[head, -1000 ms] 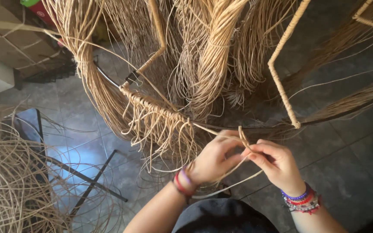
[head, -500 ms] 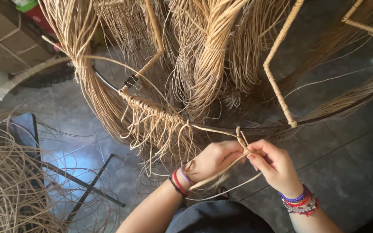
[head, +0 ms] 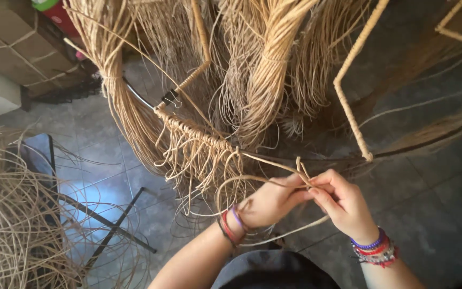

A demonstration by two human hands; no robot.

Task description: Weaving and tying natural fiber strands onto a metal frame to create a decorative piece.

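On the wire ring [head: 140,99], left of your pinching left hand [head: 268,203] and right hand [head: 343,206] (both gripping one rattan strand [head: 300,167]), wrapping is done; rightward it's bare.

Both hands meet on a cane strand [head: 274,179] at the frame's rim [head: 199,134]; bundles [head: 274,69] hang behind, loose cane [head: 12,225] lies left.

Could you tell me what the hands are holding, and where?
Both hands, left hand and right hand, pinch one rattan strand at its looped bend beside the frame.
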